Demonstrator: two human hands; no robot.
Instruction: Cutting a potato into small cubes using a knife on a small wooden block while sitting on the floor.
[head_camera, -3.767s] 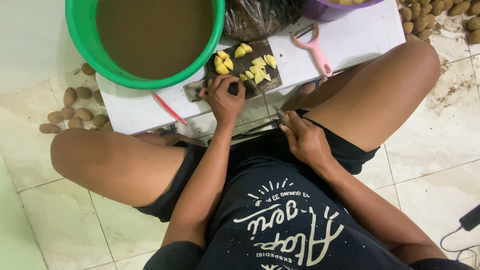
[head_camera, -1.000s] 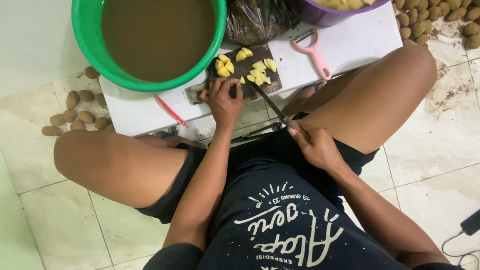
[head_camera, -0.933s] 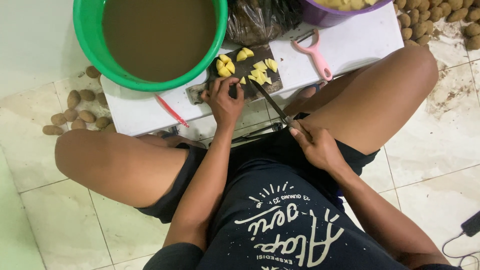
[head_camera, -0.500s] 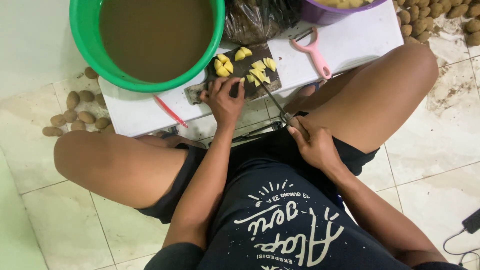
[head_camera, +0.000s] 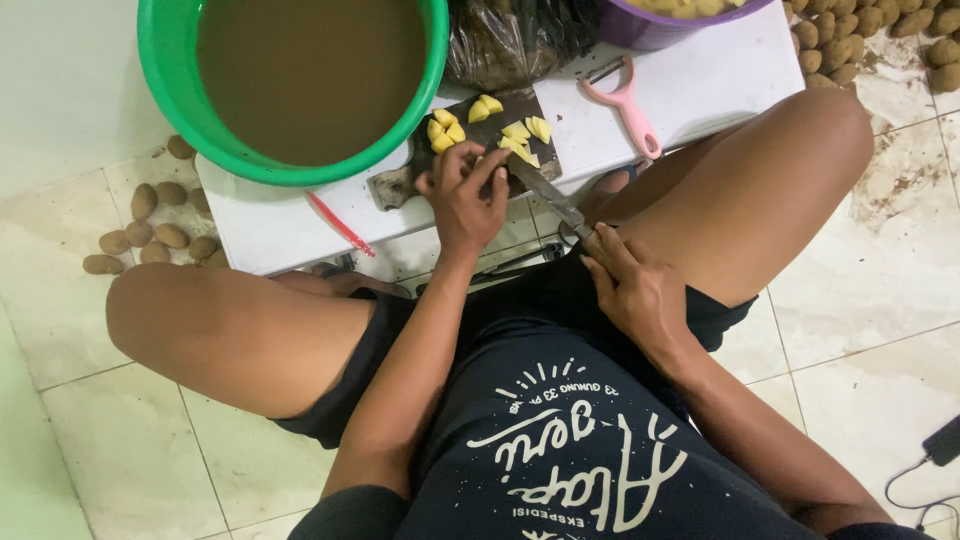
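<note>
Knife (head_camera: 548, 195) sits clamped in your right hand (head_camera: 632, 290), its blade running up and left onto the dark cutting board (head_camera: 490, 135), where the tip meets the yellow potato pieces (head_camera: 518, 148). Your left hand (head_camera: 465, 190) rests on the board's near edge, fingers curled together beside the blade; whether they pinch a piece you cannot tell. More cut pieces lie scattered across the board's far half. Just left of the board stands your green basin (head_camera: 165, 90), filled with murky brown water. A purple bowl (head_camera: 640, 22) at the top edge holds yellow pieces. A pink peeler (head_camera: 628, 100) lies on the white table (head_camera: 700, 75), right of the board. Unpeeled potatoes (head_camera: 140, 225) lie on the floor.
</note>
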